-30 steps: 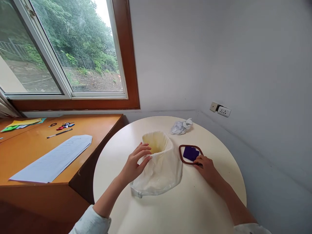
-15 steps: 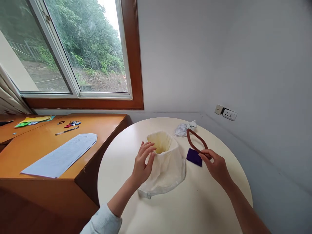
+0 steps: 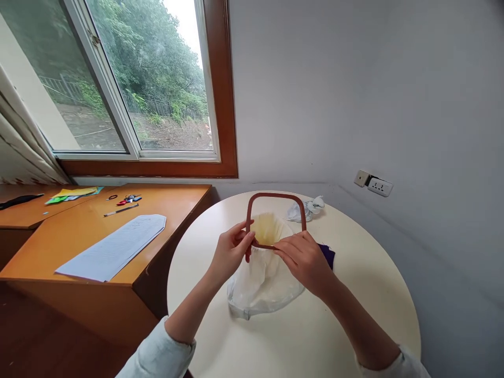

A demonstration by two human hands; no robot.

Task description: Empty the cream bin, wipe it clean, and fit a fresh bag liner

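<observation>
Both my hands hold a brown rounded-square frame (image 3: 276, 196) upright over the open mouth of a white cloth bag (image 3: 263, 273) on the round white table (image 3: 315, 336). My left hand (image 3: 230, 251) pinches the frame's lower left corner. My right hand (image 3: 303, 258) grips its bottom edge. The bag's yellowish inside shows through the frame. A dark purple folded cloth (image 3: 327, 254) lies on the table just behind my right hand, mostly hidden by it.
A crumpled white-grey cloth (image 3: 307, 209) lies at the table's far edge. To the left stands an orange wooden desk (image 3: 59, 247) with a lined paper sheet (image 3: 114, 245), a pen, small tools and coloured papers. A wall socket (image 3: 377, 185) is at right.
My right hand lifted the brown frame off the purple cloth and carried it left over the bag. My left hand left the bag's rim and took hold of the frame.
</observation>
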